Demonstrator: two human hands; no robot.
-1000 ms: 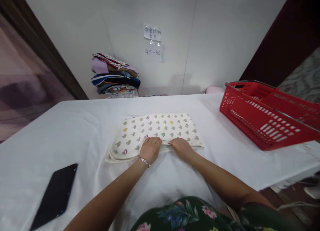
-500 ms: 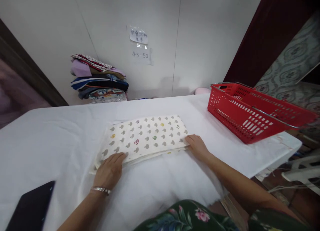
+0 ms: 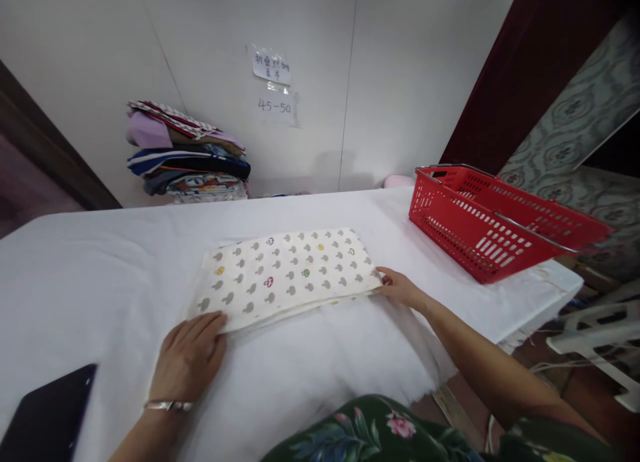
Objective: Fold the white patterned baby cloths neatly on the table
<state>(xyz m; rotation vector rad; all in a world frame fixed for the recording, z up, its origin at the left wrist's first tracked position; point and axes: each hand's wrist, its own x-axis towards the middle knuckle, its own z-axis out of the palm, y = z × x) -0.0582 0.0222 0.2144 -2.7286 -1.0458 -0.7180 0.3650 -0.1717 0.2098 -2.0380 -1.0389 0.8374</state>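
A folded white cloth (image 3: 285,272) printed with grey, red, yellow, green and purple mushrooms lies flat on the white-covered table (image 3: 280,395). Its near edge shows several layers. My left hand (image 3: 187,355), with a silver bracelet at the wrist, closes on the cloth's near left corner, fingertips over the top and thumb lower down. At the opposite end, my right hand (image 3: 400,289) pinches the near right corner between thumb and fingers.
A red perforated basket (image 3: 470,232) with metal handles stands at the table's right. Folded fabrics (image 3: 187,159) are stacked at the back left. A dark flat device (image 3: 47,415) lies near left. Handwritten signs (image 3: 273,85) hang on the wall. A white plastic stool (image 3: 600,342) is at right.
My left hand has slid left and toward me, out to the cloth's near left corner. My right hand has shifted slightly to the corner's edge. The cloth's left end lies smoother.
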